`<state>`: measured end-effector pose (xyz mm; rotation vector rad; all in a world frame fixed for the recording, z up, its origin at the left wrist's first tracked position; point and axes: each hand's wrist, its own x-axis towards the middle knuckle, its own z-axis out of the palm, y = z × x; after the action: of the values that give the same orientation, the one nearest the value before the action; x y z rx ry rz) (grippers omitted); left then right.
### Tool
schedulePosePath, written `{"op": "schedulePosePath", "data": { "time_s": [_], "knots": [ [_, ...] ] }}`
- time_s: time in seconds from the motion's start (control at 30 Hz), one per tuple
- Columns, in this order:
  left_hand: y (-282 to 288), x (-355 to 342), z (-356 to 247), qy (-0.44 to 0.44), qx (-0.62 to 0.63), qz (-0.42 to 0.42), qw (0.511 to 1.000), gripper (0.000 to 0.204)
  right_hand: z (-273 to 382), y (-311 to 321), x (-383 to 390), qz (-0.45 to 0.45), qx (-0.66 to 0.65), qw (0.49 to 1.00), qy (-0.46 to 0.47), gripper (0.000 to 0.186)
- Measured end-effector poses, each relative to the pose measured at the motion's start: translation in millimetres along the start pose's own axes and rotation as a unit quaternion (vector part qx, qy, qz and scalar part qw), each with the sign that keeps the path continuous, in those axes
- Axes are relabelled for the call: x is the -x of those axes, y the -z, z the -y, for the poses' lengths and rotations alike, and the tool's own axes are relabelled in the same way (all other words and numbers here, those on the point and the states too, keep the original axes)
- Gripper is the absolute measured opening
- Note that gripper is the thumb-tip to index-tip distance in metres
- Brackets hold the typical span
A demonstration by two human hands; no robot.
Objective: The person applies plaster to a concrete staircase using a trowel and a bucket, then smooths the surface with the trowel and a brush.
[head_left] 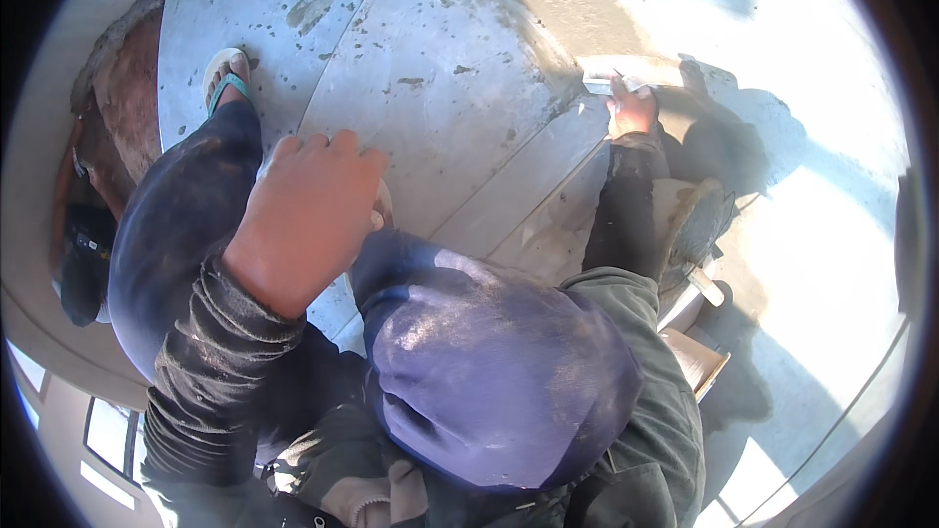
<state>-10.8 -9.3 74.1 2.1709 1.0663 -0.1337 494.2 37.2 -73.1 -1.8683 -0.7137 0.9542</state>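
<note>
My right hand (634, 111) is at the upper right with the arm stretched out, its fingers closed on a plastering trowel (653, 69), a long, pale, flat tool. The trowel lies against the sunlit wall surface (597, 10), beside a patch of wet-looking grey-brown plaster. Nearer to me, my left hand (311, 220) is closed in a fist above my knees. Its palm side is turned away, so whatever it may hold is hidden. My left foot, in a flip-flop (212, 73) with a green strap, rests on pale boards (421, 68) spattered with plaster.
At my right stands a mortar-smeared bucket (677, 210), with a pale handle (705, 286) beside it. An open box-like container (696, 360) is just behind. Dark shoes or a bag (86, 259) lie at the far left, and windows (110, 435) show at the lower left.
</note>
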Motion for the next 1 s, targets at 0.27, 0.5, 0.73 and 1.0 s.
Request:
{"op": "schedulePosePath", "data": {
  "time_s": [0.27, 0.5, 0.73, 1.0],
  "knots": [
    [1, 6, 5, -0.039, 0.010, -0.025, 0.999, 0.044, -6, -20, 4, -0.012, -0.077, 0.996, 0.052, 0.028],
    [1, 0, 6, -0.037, -0.003, -0.016, 0.999, 0.045, 14, -71, 29, 0.013, -0.164, 0.985, 0.053, 0.032],
    [7, -9, 22, -0.016, 0.039, -0.015, 0.999, 0.046, 3, -226, 123, 0.002, -0.132, 0.969, 0.209, 0.024],
    [-10, 5, 37, 0.055, 0.027, 0.075, 0.995, 0.048, -15, -216, 105, -0.233, -0.502, 0.822, -0.133, 0.030]
  ]
}}
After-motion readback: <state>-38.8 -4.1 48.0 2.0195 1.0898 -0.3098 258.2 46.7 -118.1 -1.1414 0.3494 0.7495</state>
